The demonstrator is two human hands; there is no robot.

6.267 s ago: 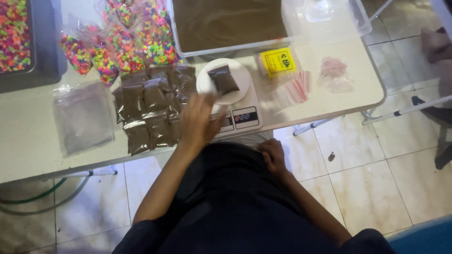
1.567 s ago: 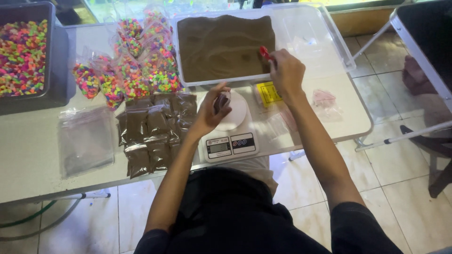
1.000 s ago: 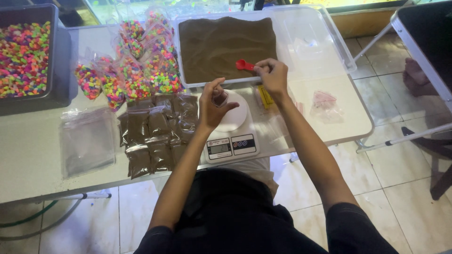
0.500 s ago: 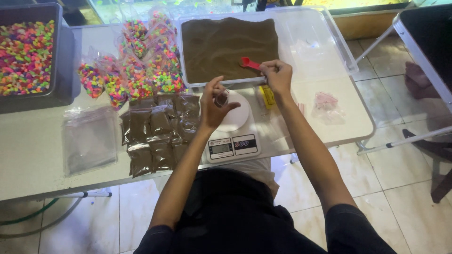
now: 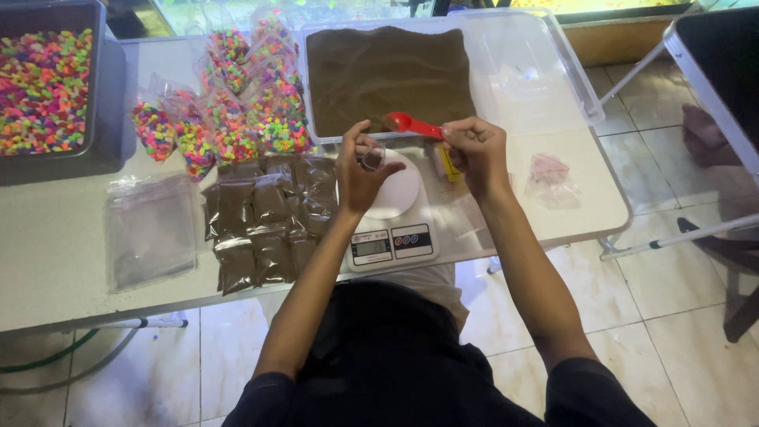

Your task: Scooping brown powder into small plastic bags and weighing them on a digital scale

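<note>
Above the white kitchen scale (image 5: 391, 217), our right hand (image 5: 474, 154) pinches the handle of a red scoop (image 5: 409, 123), its bowl loaded with brown sand. Our left hand (image 5: 360, 170) grips a small clear bag (image 5: 372, 156) open just beside it. We should tip slowly over the bag mouth. Behind the scale lies the sand tray (image 5: 387, 75); left of it, filled sand packets (image 5: 265, 225).

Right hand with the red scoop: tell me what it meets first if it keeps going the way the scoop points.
The right hand aims the red scoop leftward; first comes the small clear bag held by the left hand, though depth is unclear.
</note>
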